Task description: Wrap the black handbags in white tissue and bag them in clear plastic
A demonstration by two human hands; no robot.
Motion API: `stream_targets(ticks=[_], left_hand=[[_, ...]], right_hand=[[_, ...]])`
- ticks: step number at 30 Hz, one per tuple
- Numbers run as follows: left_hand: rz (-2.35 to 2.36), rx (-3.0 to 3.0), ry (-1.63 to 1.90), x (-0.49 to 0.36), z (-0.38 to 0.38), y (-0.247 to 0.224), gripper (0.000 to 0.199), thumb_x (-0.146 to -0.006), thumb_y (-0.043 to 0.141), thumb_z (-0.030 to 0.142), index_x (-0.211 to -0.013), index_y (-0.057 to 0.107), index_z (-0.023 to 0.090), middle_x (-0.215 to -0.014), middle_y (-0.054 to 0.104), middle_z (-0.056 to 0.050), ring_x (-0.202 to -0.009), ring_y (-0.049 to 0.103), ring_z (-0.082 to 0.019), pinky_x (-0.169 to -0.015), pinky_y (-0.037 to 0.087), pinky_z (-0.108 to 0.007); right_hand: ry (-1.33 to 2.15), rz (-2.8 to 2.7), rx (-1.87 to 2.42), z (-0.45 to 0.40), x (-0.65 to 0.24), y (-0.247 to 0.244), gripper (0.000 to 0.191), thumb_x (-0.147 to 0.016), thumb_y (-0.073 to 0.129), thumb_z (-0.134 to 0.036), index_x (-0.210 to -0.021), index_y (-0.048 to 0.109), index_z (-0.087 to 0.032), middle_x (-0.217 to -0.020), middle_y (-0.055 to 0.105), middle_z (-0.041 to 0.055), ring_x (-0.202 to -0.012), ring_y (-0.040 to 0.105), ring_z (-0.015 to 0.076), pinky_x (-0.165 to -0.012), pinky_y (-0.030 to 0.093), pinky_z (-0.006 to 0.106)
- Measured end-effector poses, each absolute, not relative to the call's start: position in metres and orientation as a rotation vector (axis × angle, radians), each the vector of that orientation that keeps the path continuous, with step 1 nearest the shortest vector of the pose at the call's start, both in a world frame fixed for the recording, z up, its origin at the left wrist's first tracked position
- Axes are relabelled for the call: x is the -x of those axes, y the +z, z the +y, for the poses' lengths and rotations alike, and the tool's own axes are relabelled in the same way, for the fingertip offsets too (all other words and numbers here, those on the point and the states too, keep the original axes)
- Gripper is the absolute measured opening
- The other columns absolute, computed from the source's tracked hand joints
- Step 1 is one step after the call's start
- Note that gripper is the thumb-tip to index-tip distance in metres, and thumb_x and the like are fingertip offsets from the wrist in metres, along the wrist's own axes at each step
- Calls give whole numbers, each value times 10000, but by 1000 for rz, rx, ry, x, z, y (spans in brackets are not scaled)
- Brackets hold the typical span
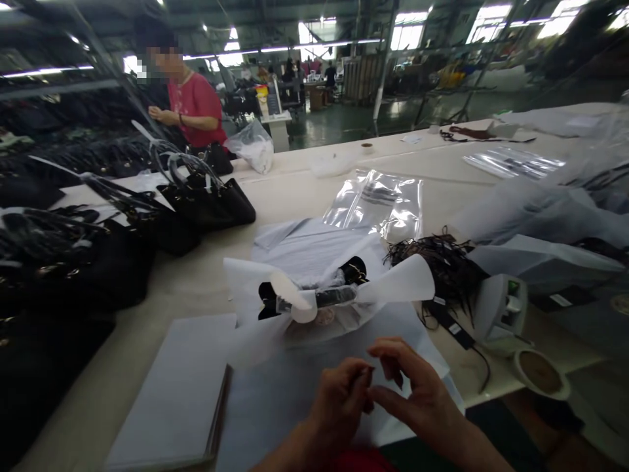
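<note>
Close in front of me, my left hand (pixel 341 400) has its fingers curled and pinched together; anything between the fingertips is too small to make out. My right hand (pixel 420 390) is beside it, thumb and fingers apart in a loose curve, holding nothing I can see. Just beyond both hands sits a black handbag (pixel 268 301), mostly wrapped in white tissue paper (pixel 314 334). Its handle (pixel 337 296) lies across the top under clear film, with white strips around it. Under it are more flat white paper sheets (pixel 275 393).
Black handbags (pixel 211 203) crowd the left side. A white board stack (pixel 171 387) lies front left. Clear plastic bags (pixel 388 203) lie behind. At right are dark cords with tags (pixel 437 262), a tape dispenser (pixel 501 308) and a tape roll (pixel 540 373). A person (pixel 196 98) stands across the table.
</note>
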State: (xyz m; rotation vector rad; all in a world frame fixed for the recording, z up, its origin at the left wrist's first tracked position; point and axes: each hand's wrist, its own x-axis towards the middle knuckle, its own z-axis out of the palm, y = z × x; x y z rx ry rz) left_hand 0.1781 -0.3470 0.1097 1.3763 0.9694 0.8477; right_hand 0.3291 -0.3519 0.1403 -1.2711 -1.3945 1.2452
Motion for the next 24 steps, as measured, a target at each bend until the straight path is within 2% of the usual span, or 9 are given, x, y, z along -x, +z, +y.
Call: stream_targets(ticks=[2, 3, 5, 8, 11, 13, 16, 22, 24], left_hand=[[1012, -1385, 959, -163, -348, 113, 244, -884, 430, 283, -824, 616, 137, -552, 538, 15, -465, 486, -78, -461, 397, -179], [1035, -1431, 1017, -157, -348, 116, 238, -886, 436, 276, -819, 621, 142, -576, 554, 5, -496, 509, -86, -491, 422, -187], [1093, -1567, 1142, -145, -347, 121, 201, -878, 464, 243, -814, 633, 155, -643, 590, -21, -576, 556, -106, -550, 461, -204], [1238, -1750, 1309, -128, -344, 124, 154, -852, 491, 170, -845, 644, 175, -760, 606, -43, -674, 579, -121, -595, 488, -211], [1374, -1803, 1336, -111, -339, 124, 132, -832, 498, 127, -832, 621, 176, -783, 584, -40, -704, 576, -127, -620, 505, -226], [1408, -1913, 1300, -98, -334, 125, 143, -799, 554, 152, -933, 600, 170, -920, 598, -76, -865, 584, -182, -743, 524, -305], [1455, -2169, 1237, -80, -322, 124, 483, -771, 601, 227, -1222, 454, 133, -1212, 518, -159, -1185, 440, -296, -972, 411, -482], [1565, -2506, 883, -81, -300, 77, 489, -831, 490, 212, -1295, 384, 97, -1219, 536, -182, -1134, 480, -315, -970, 355, -508], [1513, -2606, 696, -89, -300, 55, 552, -817, 463, 167, -1343, 332, 62, -1310, 478, -205, -1199, 437, -329, -988, 335, -499]], right_hand=[[1312, -1312, 1189, -352, -312, 126, 659, -565, 805, -231, -1178, 571, -287, -1098, 631, 59, -895, 600, 200, -765, 494, 298], [1414, -1289, 1137, -353, -302, 119, 718, -573, 806, -250, -1235, 531, -290, -1161, 611, 67, -992, 585, 220, -836, 480, 325], [1616, -1275, 1036, -355, -281, 106, 559, -665, 749, -327, -1191, 570, -262, -1135, 629, 72, -1045, 575, 239, -881, 463, 360], [1690, -1215, 1011, -360, -253, 91, 300, -785, 615, -432, -988, 668, -217, -803, 659, 43, -773, 610, 195, -721, 492, 321], [1624, -1088, 1139, -360, -240, 82, 321, -790, 592, -489, -893, 694, -202, -547, 500, -22, -494, 444, 111, -486, 387, 239], [1563, -1019, 1240, -355, -238, 81, 337, -762, 619, -510, -844, 700, -193, -514, 432, -37, -464, 368, 90, -441, 314, 223], [1500, -911, 1318, -344, -239, 85, 378, -725, 643, -544, -828, 694, -183, -480, 371, -52, -450, 325, 85, -426, 271, 222], [1318, -837, 1385, -316, -233, 96, 416, -722, 653, -536, -940, 678, -183, -476, 312, -72, -446, 282, 85, -431, 255, 233], [1285, -898, 1406, -305, -228, 97, 366, -719, 661, -522, -859, 673, -184, -475, 330, -67, -451, 298, 89, -442, 267, 242]])
